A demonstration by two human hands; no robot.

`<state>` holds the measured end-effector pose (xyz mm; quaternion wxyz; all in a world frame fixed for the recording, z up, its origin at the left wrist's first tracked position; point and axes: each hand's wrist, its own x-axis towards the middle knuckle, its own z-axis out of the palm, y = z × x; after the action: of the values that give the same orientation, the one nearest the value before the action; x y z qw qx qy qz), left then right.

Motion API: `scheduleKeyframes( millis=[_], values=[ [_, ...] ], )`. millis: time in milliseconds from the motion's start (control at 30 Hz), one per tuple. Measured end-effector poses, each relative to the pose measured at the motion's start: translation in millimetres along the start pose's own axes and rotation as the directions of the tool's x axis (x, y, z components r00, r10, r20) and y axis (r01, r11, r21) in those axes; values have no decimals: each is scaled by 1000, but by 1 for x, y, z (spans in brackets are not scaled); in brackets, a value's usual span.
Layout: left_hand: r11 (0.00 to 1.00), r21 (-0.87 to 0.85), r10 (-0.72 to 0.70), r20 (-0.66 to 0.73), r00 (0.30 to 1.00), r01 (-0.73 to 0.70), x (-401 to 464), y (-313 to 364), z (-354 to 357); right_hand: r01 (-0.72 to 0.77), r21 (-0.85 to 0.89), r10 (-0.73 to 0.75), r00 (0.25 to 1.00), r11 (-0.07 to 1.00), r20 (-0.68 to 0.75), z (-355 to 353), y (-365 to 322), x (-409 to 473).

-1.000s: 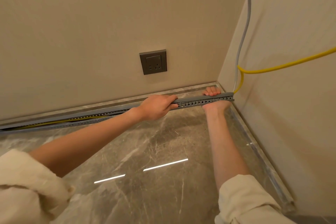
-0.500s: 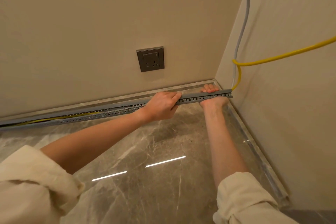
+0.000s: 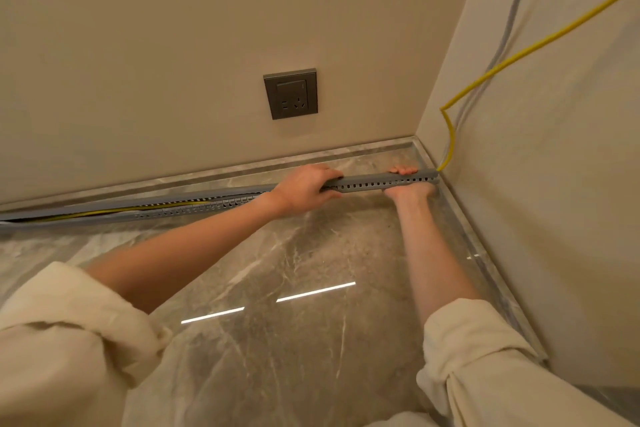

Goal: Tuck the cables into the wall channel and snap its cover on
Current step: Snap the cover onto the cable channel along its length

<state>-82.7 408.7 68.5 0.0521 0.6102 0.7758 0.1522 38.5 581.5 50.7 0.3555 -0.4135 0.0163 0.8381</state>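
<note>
Marble floor (image 3: pixel 277 288) meets 2 beige walls at a corner. Along the skirting lies the long grey slotted channel (image 3: pixel 381 181), light and bendy; left hand (image 3: pixel 304 189) closed on it mid-length, right hand (image 3: pixel 410 188) cupped beneath its corner end, where the yellow cable (image 3: pixel 450 135) enters.

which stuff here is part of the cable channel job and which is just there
In the job:
- slotted gray channel
- yellow cable
- gray cable
- left hand, gripping the channel
- right hand, holding its end by the corner

Just there:
- wall socket
- marble floor
- marble skirting
</note>
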Motion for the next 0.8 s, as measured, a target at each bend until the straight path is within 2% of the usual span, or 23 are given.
scheduleKeyframes(
  millis=[100, 267, 333, 367, 400, 467, 500, 567, 600, 667, 733, 800],
  values=[
    [993, -43, -107, 111, 988, 113, -7, -13, -1, -25, 48, 25, 1000, 999, 16, -6, -8, 3],
    [974, 17, -226, 68, 972, 225, -13, -22, 9, 90, -2, -90, 996, 996, -21, -9, -9, 1],
    [970, 42, -241, 30, 970, 240, -14, -20, 16, 183, -172, -195, 979, 968, -55, -7, -1, -1],
    [968, 42, -248, 4, 969, 248, -13, -19, 20, 232, -347, -270, 961, 909, -65, -8, 5, -4],
    [965, 37, -258, -23, 966, 258, -13, -19, 23, 271, -557, -372, 925, 785, -73, -11, 13, -6],
    [958, 30, -283, -67, 957, 286, -11, -18, 28, 282, -881, -582, 813, 379, 10, -20, 30, -9],
    [954, 36, -293, -76, 953, 296, -10, -17, 30, 294, -932, -648, 756, 212, 91, -25, 36, -13],
    [950, 42, -306, -75, 949, 310, -10, -17, 35, 444, -896, -672, 659, -13, 337, -34, 47, -18],
    [948, 32, -313, -84, 946, 317, -12, -17, 39, 527, -839, -613, 619, -139, 491, -37, 52, -19],
    [938, -29, -345, -124, 930, 344, -17, -18, 45, 608, -694, -384, 578, -386, 720, -41, 61, -21],
    [922, -118, -385, -168, 908, 369, -21, -20, 49, 628, -552, -157, 571, -548, 806, -42, 69, -22],
    [914, -181, -393, -173, 903, 363, -25, -23, 49, 624, -471, -46, 572, -624, 819, -43, 79, -25]
  ],
)
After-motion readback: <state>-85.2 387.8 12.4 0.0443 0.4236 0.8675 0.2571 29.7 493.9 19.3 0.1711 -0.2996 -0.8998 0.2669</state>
